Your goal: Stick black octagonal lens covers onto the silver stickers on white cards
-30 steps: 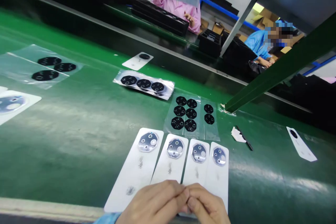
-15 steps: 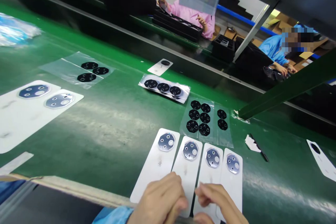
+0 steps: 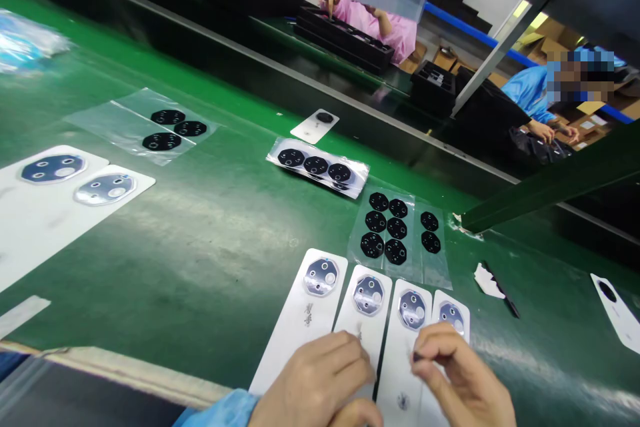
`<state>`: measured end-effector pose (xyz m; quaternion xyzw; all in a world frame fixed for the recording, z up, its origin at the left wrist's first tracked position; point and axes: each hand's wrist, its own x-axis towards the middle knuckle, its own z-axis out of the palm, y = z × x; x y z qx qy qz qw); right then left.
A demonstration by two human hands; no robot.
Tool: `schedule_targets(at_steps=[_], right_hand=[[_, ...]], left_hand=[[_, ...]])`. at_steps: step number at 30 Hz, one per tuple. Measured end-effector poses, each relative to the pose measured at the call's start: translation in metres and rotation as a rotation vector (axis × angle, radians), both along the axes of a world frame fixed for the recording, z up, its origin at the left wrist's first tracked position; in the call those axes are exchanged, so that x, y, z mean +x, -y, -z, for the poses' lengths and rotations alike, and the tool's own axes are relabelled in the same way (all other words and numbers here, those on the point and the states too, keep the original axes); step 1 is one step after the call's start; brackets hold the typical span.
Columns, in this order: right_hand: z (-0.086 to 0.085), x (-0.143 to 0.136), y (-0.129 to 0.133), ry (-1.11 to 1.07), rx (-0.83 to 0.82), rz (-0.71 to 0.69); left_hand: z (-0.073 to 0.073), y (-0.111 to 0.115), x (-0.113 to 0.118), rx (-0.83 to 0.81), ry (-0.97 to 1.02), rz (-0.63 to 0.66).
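Four white panels (image 3: 295, 340) lie side by side at the bottom centre, each with a dark blue octagonal disc (image 3: 321, 277) near its top. My left hand (image 3: 325, 380) rests over the lower part of the two left panels, fingers curled; what it holds, if anything, is hidden. Above the two right panels, my right hand (image 3: 460, 373) pinches a tiny dark piece (image 3: 417, 357) between thumb and forefinger. Clear film sheets (image 3: 407, 260) with black discs (image 3: 397, 228) lie just beyond the panels.
Beyond the film is a stack of disc sheets (image 3: 320, 165). More film (image 3: 120, 130) and large white panels (image 3: 45, 213) lie left. A black pen (image 3: 503, 290) and green post (image 3: 550, 173) stand right. Two people, in pink (image 3: 400, 37) and blue (image 3: 530, 90), work beyond.
My right hand has moved up and right over the right panels, and a dark piece now shows in its pinch. My left hand has shifted slightly right. The view has shifted a little.
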<state>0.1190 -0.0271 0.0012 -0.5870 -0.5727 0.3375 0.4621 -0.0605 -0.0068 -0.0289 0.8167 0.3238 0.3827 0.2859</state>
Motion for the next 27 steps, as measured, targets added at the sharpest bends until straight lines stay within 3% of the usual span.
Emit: schedule_targets(at_steps=[2,4,7,10,14,18,24,27], right_hand=[[0.002,0.011,-0.012,0.017,-0.089,0.019],[0.009,0.016,-0.023,0.060,-0.139,-0.049],[0.022,0.015,-0.033,0.120,-0.181,-0.146],[0.030,0.010,-0.038,0.128,-0.204,-0.138],[0.032,0.004,-0.041,0.199,-0.131,-0.182],[0.030,0.000,-0.042,0.412,-0.041,-0.215],[0.036,-0.005,-0.039,0.717,0.221,-0.169],[0.038,-0.012,-0.038,0.761,0.217,-0.155]], left_hand=[[0.010,0.000,-0.002,0.205,-0.191,-0.070],[0.020,0.002,-0.002,0.321,-0.309,-0.106],[0.028,0.005,-0.001,0.400,-0.401,-0.100],[0.026,0.003,-0.003,0.419,-0.431,-0.073],[0.025,-0.002,-0.004,0.435,-0.445,-0.077],[0.030,-0.001,-0.002,0.460,-0.462,-0.089],[0.031,-0.003,0.000,0.508,-0.482,-0.097],[0.028,-0.005,-0.001,0.518,-0.477,-0.087]])
